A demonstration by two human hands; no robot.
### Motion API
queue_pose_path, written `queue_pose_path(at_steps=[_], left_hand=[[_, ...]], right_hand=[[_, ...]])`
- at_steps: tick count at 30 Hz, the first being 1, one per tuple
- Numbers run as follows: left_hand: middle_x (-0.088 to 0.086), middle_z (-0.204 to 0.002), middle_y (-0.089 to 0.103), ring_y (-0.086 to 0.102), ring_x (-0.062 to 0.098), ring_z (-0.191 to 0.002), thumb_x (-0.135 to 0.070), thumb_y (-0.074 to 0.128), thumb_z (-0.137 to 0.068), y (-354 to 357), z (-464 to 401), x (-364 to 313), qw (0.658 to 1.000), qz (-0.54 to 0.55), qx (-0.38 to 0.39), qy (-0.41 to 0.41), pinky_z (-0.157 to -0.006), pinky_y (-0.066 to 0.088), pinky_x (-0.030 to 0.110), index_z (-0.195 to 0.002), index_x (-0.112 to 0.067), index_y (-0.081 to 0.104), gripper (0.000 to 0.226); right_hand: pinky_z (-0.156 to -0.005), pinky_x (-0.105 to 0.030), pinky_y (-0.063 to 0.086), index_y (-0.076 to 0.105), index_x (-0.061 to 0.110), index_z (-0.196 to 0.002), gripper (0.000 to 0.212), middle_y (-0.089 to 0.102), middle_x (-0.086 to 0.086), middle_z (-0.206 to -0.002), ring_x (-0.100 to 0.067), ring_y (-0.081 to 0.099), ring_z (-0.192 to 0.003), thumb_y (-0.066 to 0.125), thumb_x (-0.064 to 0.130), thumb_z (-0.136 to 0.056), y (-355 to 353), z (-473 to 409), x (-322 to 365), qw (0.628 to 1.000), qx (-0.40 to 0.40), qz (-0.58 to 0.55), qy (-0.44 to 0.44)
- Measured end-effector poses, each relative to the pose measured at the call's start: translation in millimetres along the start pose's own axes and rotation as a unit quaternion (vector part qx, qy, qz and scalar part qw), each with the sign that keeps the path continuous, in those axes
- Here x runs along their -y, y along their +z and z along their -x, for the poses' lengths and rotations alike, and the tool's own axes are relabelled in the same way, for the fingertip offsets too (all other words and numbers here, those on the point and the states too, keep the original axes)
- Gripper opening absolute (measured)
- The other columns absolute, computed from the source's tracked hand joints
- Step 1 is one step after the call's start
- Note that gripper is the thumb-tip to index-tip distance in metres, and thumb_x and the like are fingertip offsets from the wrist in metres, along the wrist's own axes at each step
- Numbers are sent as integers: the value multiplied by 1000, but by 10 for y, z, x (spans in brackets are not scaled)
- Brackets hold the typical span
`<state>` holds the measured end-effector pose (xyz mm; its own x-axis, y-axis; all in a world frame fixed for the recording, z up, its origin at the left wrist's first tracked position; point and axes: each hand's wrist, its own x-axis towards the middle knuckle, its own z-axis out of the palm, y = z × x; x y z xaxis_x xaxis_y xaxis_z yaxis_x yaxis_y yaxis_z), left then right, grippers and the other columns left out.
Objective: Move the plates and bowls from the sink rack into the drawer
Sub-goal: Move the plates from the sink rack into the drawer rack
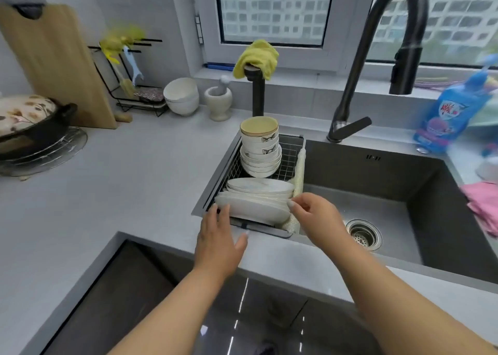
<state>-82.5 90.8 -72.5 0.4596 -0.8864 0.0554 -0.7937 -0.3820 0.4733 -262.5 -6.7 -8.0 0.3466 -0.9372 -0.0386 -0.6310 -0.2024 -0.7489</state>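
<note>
A wire sink rack [289,153] sits in the left part of the dark sink [377,187]. At its back stands a stack of white bowls [260,147]. In front, several white plates [258,198] lean on edge. My left hand [219,236] has straight fingers touching the left rim of the nearest plate. The fingers of my right hand [314,214] are curled at the plates' right rims, thumb and fingertips on them. No drawer shows in this view.
A black tap [377,58] arches over the sink, whose drain [363,233] is at the right. A blue bottle [452,109] and pink cloth [482,203] lie right. A pot [29,122], cutting board [54,60], bowls [182,95] and mortar [218,101] stand on the counter. A dark glossy cabinet front [161,300] is below.
</note>
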Motion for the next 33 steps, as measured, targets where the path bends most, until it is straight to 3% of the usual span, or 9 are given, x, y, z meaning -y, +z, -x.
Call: queue_pose_path(at_steps=[3,7,13,16,19,23,28,30,33], left_hand=[[8,-160,-5,-2,25,-147,-58,48,-89,98,-257,78,1000,-11,-12,17,-119,12,39,-151,-22,1,86],[7,-160,-4,-6,19,-147,-69,42,-81,220,-478,196,999,6,-3,52,-117,1,32,-151,-23,-7,97],[10,-158,8,7,24,-146,-80,32,-74,347,-552,287,998,25,-18,58,-118,14,36,-145,-29,-4,94],[12,-156,15,14,25,-145,-77,36,-76,354,-558,304,997,29,-33,68,-117,15,35,-146,-26,2,92],[12,-155,18,15,25,-145,-75,39,-77,362,-562,313,996,33,-42,75,-116,19,37,-146,-26,3,92],[13,-155,19,16,26,-145,-75,39,-77,372,-557,324,995,31,-45,79,-115,23,40,-146,-24,5,92],[15,-153,23,20,28,-143,-73,41,-78,380,-561,327,995,25,-51,81,-115,25,41,-146,-20,11,92],[14,-153,25,22,29,-143,-73,42,-77,380,-561,334,995,26,-52,82,-114,26,41,-145,-20,13,91],[13,-152,26,24,29,-142,-73,43,-77,373,-562,340,995,32,-52,79,-113,29,43,-143,-20,17,89]], right_hand=[[-61,-21,40,65,22,-95,18,61,13,-81,-9,57,-78,53,35,-94,74,-366,99,1000,4,15,7],[-68,-33,54,67,21,-93,20,65,9,-84,-11,60,-72,56,38,-92,237,-793,175,999,38,29,8],[-78,-31,53,73,24,-93,22,70,8,-91,-11,63,-85,68,43,-83,524,-1262,144,980,162,111,5],[-68,-26,49,74,20,-94,25,70,5,-83,-12,61,-76,67,41,-84,646,-1349,174,962,214,167,-2],[-51,-19,36,74,18,-91,23,57,7,-63,-6,47,-56,67,39,-85,687,-1373,198,960,219,174,4],[-46,-17,32,73,15,-88,21,50,6,-57,-7,42,-51,66,35,-87,709,-1401,194,965,204,166,-2],[-61,-25,42,71,13,-101,22,67,-6,-89,-22,59,-82,57,29,-93,722,-1399,253,947,213,233,-65],[-75,-29,46,70,9,-101,22,67,-9,-100,-25,60,-94,54,22,-94,733,-1411,250,940,206,250,-104],[-80,-29,42,70,7,-101,23,64,-9,-102,-25,56,-100,50,17,-95,744,-1426,228,930,176,278,-165]])
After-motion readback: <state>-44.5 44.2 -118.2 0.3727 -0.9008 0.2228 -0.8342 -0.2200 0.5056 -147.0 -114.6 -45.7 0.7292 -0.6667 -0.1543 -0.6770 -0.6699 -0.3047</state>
